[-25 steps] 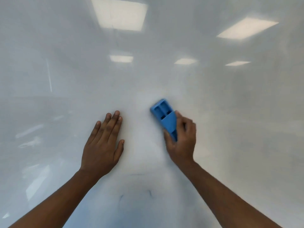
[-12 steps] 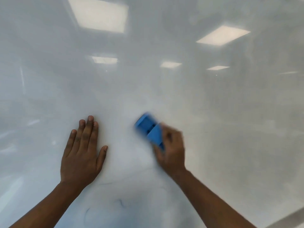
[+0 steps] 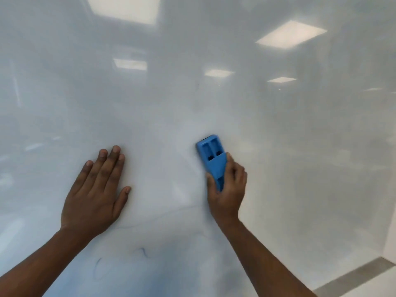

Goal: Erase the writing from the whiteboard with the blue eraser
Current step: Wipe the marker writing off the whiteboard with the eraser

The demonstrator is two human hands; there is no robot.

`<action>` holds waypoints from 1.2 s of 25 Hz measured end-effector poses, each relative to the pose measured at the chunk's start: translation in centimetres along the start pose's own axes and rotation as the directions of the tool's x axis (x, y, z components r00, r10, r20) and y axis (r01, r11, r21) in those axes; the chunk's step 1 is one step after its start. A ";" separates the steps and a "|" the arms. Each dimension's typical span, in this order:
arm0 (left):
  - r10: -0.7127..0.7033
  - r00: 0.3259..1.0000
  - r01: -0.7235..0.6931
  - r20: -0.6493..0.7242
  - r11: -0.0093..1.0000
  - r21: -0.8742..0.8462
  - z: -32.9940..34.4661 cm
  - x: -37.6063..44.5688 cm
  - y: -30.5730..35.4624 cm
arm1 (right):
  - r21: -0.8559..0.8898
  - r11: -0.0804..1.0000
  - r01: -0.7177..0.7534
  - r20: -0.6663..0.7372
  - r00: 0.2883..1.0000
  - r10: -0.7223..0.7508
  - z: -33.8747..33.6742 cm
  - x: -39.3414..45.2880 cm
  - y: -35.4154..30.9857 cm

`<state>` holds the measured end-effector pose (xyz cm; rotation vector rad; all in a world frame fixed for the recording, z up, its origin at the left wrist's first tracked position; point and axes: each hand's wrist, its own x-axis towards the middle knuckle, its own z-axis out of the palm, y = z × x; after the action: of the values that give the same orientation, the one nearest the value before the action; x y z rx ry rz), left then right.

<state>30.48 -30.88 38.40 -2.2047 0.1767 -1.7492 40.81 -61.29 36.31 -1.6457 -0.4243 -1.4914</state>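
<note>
A glossy whiteboard (image 3: 278,146) fills nearly the whole view. My right hand (image 3: 228,189) grips the lower end of the blue eraser (image 3: 211,155), which lies flat against the board and points up and slightly left. My left hand (image 3: 96,194) rests flat on the board to the left, fingers together and extended, holding nothing. Faint dark pen marks (image 3: 143,251) remain low on the board between my forearms, and a thin faint line (image 3: 162,217) runs between my wrists.
Ceiling lights reflect in the upper part of the board. At the bottom right corner the board's edge and a grey strip (image 3: 353,275) show.
The eraser swept down and left half a second ago, then came back up and to the right. The view shifted slightly. My left hand stayed pressed flat on the board.
</note>
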 end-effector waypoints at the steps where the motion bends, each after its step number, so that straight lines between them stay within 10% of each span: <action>1: 0.002 1.000 -0.002 0.005 1.000 -0.007 -0.1 0.0 -0.1 | -0.010 0.985 0.172 0.140 0.976 -0.169 -0.2 -2.7 -0.6; 3: 0.014 1.000 -0.013 0.022 0.999 -0.037 -0.4 -0.3 -0.2 | -0.050 0.956 0.291 0.199 0.941 -0.276 -1.5 -2.5 1.6; 5: 0.009 0.998 -0.005 0.058 0.999 -0.054 -0.9 -1.4 -0.8 | -0.105 0.994 -0.023 0.024 0.999 0.026 -3.3 0.9 4.7; 9: -0.007 0.996 0.013 0.094 0.998 -0.064 -1.8 -4.4 -2.7 | -0.051 0.844 -0.534 -0.243 0.826 0.508 -2.5 2.0 3.8; 12: 0.023 0.995 -0.016 0.097 0.998 -0.068 -2.1 -5.2 -3.8 | -0.027 0.992 -0.127 -0.030 0.992 0.126 1.9 -8.0 -3.5; 14: 0.049 0.995 -0.042 0.087 0.996 -0.085 -2.0 -5.4 -3.9 | -0.007 0.968 0.250 0.250 0.938 -0.241 1.8 -12.4 -4.6; 16: 0.069 0.995 -0.061 0.078 0.994 -0.091 -1.9 -6.1 -4.8 | -0.018 0.951 0.308 0.267 0.918 -0.292 0.6 -10.0 -1.6; 18: 0.084 0.994 -0.079 0.065 0.993 -0.084 -1.8 -7.0 -5.9 | -0.069 0.994 -0.082 0.021 0.996 0.084 -1.0 -5.4 1.3; 20: 0.072 0.996 -0.068 0.050 0.995 -0.066 -1.7 -7.7 -6.5 | 0.053 0.856 -0.514 -0.202 0.834 0.513 -1.8 -1.5 2.6; 22: 0.066 0.997 -0.063 0.036 0.996 -0.062 -1.7 -8.0 -6.5 | 0.081 0.779 -0.622 -0.288 0.733 0.616 0.3 -2.3 0.1; 26: 0.081 0.996 -0.078 0.030 0.993 -0.092 -1.8 -7.8 -6.5 | 0.019 0.989 -0.146 0.091 0.985 0.144 4.6 -17.1 -10.5; 30: 0.079 0.996 -0.073 0.049 0.991 -0.113 -3.0 -8.8 -9.6 | 0.043 0.997 0.068 0.293 0.953 -0.077 3.1 -18.2 -9.7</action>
<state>24.53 -19.80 33.92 -2.2872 0.3489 -1.6754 31.50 -48.14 23.06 -1.8508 -0.6753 -1.2854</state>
